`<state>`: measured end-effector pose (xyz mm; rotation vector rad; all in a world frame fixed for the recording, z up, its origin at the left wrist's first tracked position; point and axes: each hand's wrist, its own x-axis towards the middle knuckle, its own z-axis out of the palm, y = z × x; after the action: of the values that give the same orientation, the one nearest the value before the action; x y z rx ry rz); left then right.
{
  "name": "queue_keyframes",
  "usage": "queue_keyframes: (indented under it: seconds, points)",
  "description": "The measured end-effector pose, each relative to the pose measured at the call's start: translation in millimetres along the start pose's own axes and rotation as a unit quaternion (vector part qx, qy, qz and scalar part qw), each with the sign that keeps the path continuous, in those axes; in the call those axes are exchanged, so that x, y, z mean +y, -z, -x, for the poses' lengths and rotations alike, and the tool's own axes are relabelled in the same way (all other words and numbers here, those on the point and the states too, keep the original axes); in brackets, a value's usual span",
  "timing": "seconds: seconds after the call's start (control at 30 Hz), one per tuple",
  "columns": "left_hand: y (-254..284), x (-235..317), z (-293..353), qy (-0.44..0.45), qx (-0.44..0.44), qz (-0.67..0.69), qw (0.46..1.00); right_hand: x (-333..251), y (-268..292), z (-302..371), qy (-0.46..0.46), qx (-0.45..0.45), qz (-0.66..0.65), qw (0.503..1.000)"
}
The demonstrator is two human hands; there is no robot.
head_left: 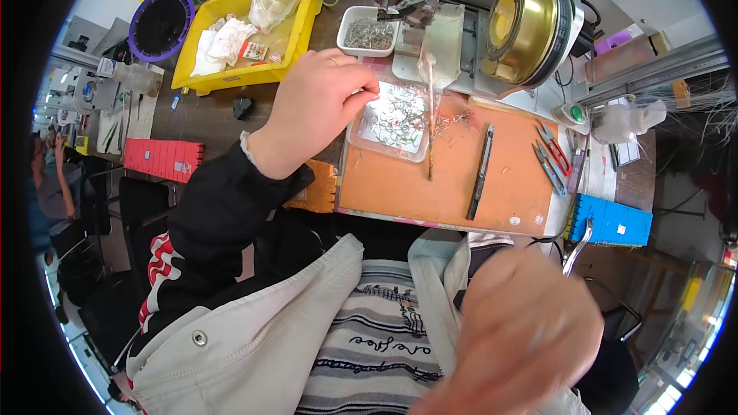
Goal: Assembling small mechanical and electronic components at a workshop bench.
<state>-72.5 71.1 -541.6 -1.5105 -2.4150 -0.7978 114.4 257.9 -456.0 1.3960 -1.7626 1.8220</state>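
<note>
My left hand hangs over the left edge of a clear plastic tray holding many small metal pieces. Its thumb and forefinger are pinched together, and anything between them is too small to make out. My right hand is a blur at the lower right, close to my body and away from the table. Its fingers are smeared by motion. Beside the tray, a thin brush-like stick lies on the orange mat. Behind it, a white dish holds more small metal pieces.
A dark pen-like tool and two thread snips, one blue and one red, lie on the mat's right. A machine with a brass-coloured drum stands behind. The yellow bin at left holds white cloths. Blue and red plastic bins flank the table.
</note>
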Motion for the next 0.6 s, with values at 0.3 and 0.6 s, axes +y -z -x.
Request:
queue_keyframes:
  seconds: [0.3,0.6]
  points:
    - [5,0,-5,-0.009,0.036,-0.008,0.999,7,-47,-19,0.054,0.211,-0.020,0.976]
    - [23,15,-13,-0.034,0.045,-0.031,0.998,85,-10,13,-0.433,0.417,0.096,0.793]
